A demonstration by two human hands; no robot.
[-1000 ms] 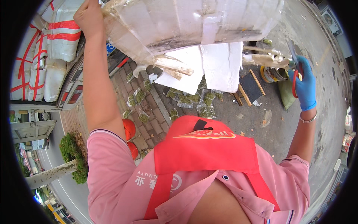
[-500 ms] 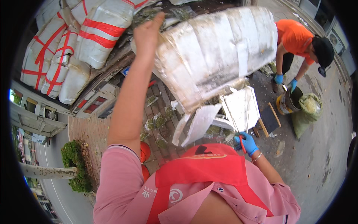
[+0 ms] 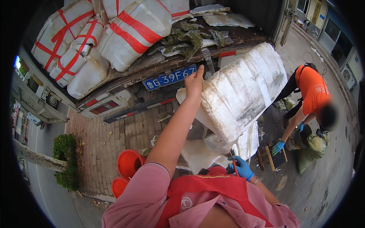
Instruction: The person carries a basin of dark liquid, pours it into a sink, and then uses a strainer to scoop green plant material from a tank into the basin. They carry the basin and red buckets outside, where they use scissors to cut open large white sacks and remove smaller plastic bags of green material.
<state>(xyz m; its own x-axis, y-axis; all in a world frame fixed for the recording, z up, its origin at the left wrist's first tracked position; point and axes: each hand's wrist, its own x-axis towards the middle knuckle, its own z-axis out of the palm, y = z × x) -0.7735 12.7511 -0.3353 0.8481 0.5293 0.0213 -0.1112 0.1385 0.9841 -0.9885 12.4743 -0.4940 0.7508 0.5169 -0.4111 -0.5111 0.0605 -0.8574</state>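
A large white foam box, wrapped in bands of clear tape and stained brown and grey, is held up tilted in front of me. My bare left hand grips its left end; the fingers are partly hidden behind the edge. Close to my apron, my blue-gloved right hand is closed around a red-handled tool with a thin metal blade, beside the box's lower edge. Broken white foam pieces lie below the box.
Taped foam boxes and bagged greens fill the truck bed ahead. Red buckets stand at left. At right, a person in orange bends over a wooden-framed board, a bucket and a green sack.
My left hand and the box have shifted right and lower in view, and more of the truck bed shows. The co-worker's gloved hand has moved onto the wooden-framed board.
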